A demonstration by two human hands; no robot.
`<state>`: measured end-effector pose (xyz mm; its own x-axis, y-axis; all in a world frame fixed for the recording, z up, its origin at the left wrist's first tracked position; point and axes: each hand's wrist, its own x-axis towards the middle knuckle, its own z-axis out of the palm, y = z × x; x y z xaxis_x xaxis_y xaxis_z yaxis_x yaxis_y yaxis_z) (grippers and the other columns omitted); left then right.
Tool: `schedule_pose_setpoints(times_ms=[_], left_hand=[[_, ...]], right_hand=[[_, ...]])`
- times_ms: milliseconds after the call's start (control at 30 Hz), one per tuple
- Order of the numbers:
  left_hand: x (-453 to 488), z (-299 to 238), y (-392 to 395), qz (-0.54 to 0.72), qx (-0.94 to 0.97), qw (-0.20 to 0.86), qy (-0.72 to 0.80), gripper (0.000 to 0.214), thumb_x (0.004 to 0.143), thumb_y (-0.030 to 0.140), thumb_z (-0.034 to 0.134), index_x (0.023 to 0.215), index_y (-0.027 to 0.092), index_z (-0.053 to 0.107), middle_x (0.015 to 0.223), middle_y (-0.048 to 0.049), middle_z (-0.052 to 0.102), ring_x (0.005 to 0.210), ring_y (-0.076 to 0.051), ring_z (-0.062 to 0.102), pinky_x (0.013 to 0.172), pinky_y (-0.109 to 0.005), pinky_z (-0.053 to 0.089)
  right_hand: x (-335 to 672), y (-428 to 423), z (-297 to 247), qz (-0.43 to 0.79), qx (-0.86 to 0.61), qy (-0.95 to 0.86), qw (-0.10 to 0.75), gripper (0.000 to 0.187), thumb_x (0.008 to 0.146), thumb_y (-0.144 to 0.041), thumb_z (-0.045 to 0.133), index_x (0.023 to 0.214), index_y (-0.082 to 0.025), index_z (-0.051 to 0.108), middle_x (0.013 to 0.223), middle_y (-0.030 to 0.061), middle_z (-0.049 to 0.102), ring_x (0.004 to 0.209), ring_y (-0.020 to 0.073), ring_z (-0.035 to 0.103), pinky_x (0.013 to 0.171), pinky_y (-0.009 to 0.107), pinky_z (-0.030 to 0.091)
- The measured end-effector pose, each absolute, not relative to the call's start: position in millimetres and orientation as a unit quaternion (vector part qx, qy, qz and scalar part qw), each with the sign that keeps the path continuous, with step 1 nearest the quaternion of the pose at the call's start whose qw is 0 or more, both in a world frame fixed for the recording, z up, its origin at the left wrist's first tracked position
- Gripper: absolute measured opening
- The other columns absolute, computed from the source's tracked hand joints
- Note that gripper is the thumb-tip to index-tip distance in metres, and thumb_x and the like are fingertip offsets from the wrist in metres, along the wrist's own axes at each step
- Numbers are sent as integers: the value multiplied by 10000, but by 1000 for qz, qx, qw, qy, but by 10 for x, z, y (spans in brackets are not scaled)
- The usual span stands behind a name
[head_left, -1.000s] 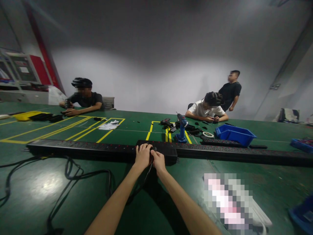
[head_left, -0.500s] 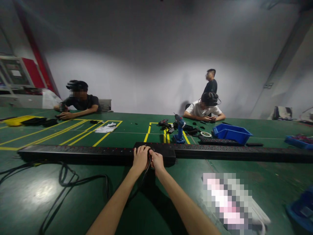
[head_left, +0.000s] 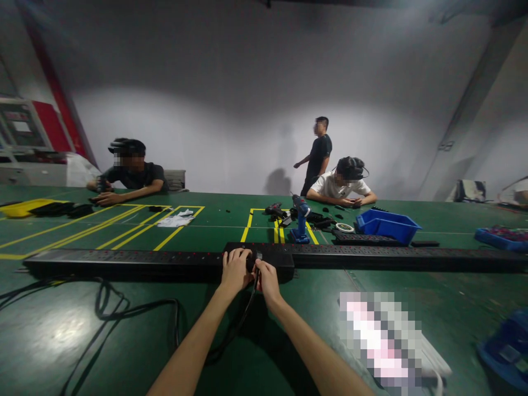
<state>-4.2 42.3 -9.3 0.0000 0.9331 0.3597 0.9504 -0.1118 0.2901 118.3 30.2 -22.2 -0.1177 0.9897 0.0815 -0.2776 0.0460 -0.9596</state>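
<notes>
A long black power strip with rows of sockets lies across the table, and at its middle sits a wider black box. In front of that box my left hand has its fingers curled round a dark round plug. My right hand pinches the same plug low on its right side, where the black cable leaves it. The cable hangs down between my forearms. How the plug meets the box is partly hidden by my fingers.
Loose black cable loops over the green table at left. Beyond the strip stand a blue cordless drill, a roll of tape and a blue bin. Two people sit across the table; another person stands behind them.
My right hand has dropped slightly, leaving more of the plug and cable exposed. My left hand stays about where it was. The standing person has moved left.
</notes>
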Motion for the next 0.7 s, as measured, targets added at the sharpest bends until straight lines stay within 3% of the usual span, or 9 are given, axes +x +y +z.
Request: schedule_pose_setpoints(times_ms=[167,333,533,700], left_hand=[[-94,-62,385,-282,-729,-10,-624,501,743,212,650,1237,261,584,1359,-85,567,1350,-283,411,1191,-549,149],[-120,15,361,-338,-766,-36,-546,627,762,141,569,1366,300,511,1395,-50,564,1341,-258,441,1199,-567,149],[-143,28,374,-366,-811,-46,-454,543,777,118,549,1281,310,609,1252,-35,661,1193,-242,570,1149,-516,301],[-202,-13,449,-422,-777,-50,-464,429,805,175,589,1217,281,642,1205,-42,684,1149,-250,596,1090,-479,388]], right_hand=[[1179,316,-372,558,-387,-468,565,449,836,-614,537,713,-182,542,482,-64,422,378,71,336,379,208,237],[1180,331,-428,534,-387,-479,578,452,848,-616,528,721,-183,527,569,-50,458,465,82,379,432,211,279],[1219,373,-413,504,-407,-515,562,487,837,-650,528,668,-193,510,526,-45,451,478,105,392,453,229,280],[1258,363,-429,460,-434,-557,538,600,906,-688,360,623,-187,533,531,-10,482,488,122,416,476,244,280]])
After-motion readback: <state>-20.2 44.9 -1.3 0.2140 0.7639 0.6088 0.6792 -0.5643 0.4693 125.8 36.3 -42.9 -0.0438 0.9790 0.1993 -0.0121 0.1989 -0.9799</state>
